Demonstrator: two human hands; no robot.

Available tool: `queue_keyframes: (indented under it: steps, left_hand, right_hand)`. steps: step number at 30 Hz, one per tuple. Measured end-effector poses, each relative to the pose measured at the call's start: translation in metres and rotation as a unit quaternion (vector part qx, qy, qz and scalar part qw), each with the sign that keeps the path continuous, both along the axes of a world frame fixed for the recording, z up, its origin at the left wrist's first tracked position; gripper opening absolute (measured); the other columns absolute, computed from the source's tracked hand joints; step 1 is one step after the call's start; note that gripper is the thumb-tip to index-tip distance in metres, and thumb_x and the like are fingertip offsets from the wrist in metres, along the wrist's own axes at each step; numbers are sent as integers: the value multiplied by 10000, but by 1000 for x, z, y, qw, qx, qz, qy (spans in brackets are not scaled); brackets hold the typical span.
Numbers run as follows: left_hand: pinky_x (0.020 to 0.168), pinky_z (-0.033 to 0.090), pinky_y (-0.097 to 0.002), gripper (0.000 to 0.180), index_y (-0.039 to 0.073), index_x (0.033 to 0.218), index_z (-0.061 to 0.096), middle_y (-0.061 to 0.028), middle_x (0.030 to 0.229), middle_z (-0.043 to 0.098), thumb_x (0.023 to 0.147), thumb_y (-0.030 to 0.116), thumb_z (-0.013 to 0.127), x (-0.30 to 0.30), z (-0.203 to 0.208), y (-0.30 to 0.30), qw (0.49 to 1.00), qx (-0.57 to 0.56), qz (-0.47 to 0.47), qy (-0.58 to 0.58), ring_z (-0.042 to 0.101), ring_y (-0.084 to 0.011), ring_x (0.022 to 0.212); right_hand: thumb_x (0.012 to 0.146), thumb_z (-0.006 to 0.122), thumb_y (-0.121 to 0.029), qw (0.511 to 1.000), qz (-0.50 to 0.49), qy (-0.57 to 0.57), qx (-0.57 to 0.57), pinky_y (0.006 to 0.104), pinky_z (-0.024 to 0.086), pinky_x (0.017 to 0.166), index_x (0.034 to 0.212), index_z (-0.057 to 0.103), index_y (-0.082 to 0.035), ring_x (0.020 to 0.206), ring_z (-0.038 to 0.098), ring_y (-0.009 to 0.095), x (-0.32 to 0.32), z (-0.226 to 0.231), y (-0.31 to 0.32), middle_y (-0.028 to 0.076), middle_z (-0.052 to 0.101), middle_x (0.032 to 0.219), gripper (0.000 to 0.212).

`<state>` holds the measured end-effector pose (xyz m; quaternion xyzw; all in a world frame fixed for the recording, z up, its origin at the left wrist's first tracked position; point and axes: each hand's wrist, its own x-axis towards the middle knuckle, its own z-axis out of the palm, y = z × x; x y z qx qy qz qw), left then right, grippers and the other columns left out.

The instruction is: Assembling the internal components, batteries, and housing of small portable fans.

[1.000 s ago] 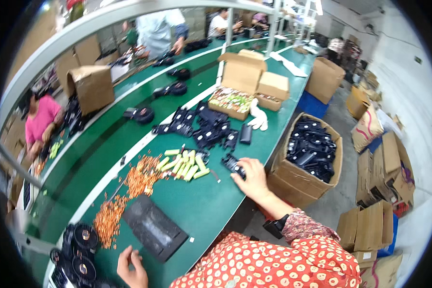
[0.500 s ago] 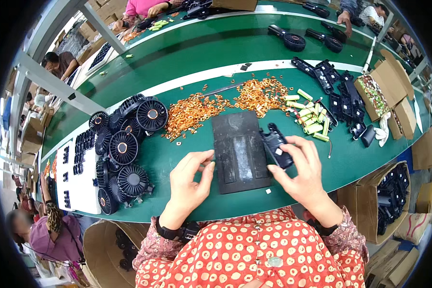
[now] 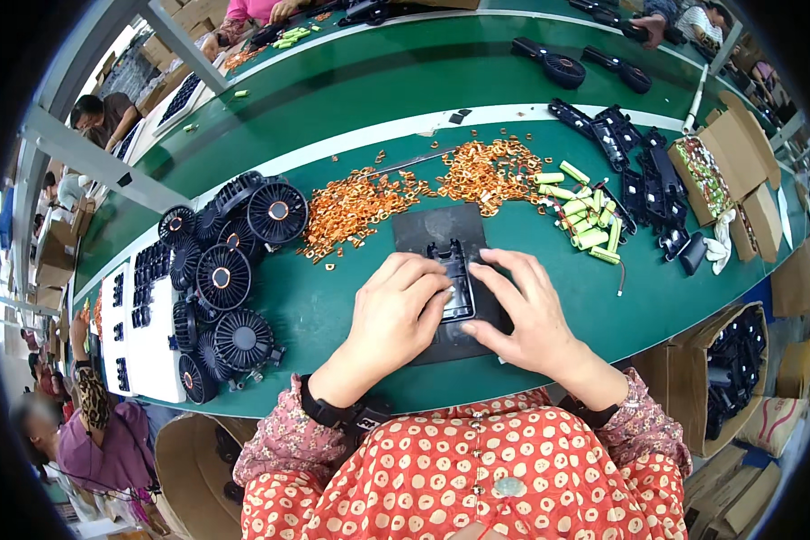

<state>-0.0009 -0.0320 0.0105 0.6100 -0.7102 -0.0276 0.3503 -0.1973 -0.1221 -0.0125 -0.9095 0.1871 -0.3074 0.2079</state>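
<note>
A black plastic shell (image 3: 460,295) with moulded ribs inside lies open side up on a dark rectangular pad (image 3: 421,229) in front of me. My left hand (image 3: 394,306) reaches over the shell's left side. Its fingertips and thumb are pressed together inside the shell; whatever they pinch is too hidden to name. At the shell's right edge is my right hand (image 3: 526,315), with the thumb near the lower corner and the fingertips higher up, steadying it.
Beyond the pad are heaps of small orange rings (image 3: 360,211). Black round fans (image 3: 225,274) and a white tray (image 3: 157,346) stand left. Green battery cells (image 3: 585,216), more black shells (image 3: 648,184) and an open carton (image 3: 733,162) lie right. Co-workers sit across the bench.
The black shell has moved left from beside the pad onto it, with my right hand. My left hand has come over from the pad's left edge to the shell.
</note>
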Motion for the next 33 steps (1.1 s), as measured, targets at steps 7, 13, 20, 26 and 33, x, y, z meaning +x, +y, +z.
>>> queue_keyframes:
  steps: [7,13,20,26,33]
  left_hand:
    - [763,532,-413,71,7,778,675,-104,887,663,724,29,716,-16,24,-7,987,35,-21,-158,628,-323,905]
    - [726,518,-389,97,54,787,687,-93,822,653,848,122,653,-31,42,-5,937,62,-42,-340,622,-293,813]
    - [730,522,-391,92,48,774,682,-93,808,656,835,107,648,-30,40,-8,941,26,-35,-336,627,-289,814]
    - [733,533,-376,86,48,779,698,-94,816,667,822,110,659,-30,42,-12,943,42,-34,-330,644,-278,830]
    - [734,531,-376,51,42,756,686,-99,812,663,763,89,666,-35,44,-10,940,58,-52,-332,638,-279,820]
  right_hand:
    - [780,763,-380,998,70,-7,5,555,265,1175,1434,419,53,1467,282,446,21,-44,-10,281,346,1532,857]
    - [715,790,-321,994,55,-86,47,534,243,1186,1410,456,33,1487,241,415,26,-71,1,250,328,1558,849]
    - [720,795,-318,994,56,-88,33,534,245,1184,1430,431,22,1488,240,410,29,-72,-4,243,322,1564,867]
    - [715,805,-319,993,59,-93,35,537,243,1184,1444,413,16,1485,243,412,29,-75,-8,245,316,1567,892]
    - [730,785,-316,993,53,-99,33,533,236,1191,1446,412,7,1486,241,407,30,-80,-5,239,313,1570,870]
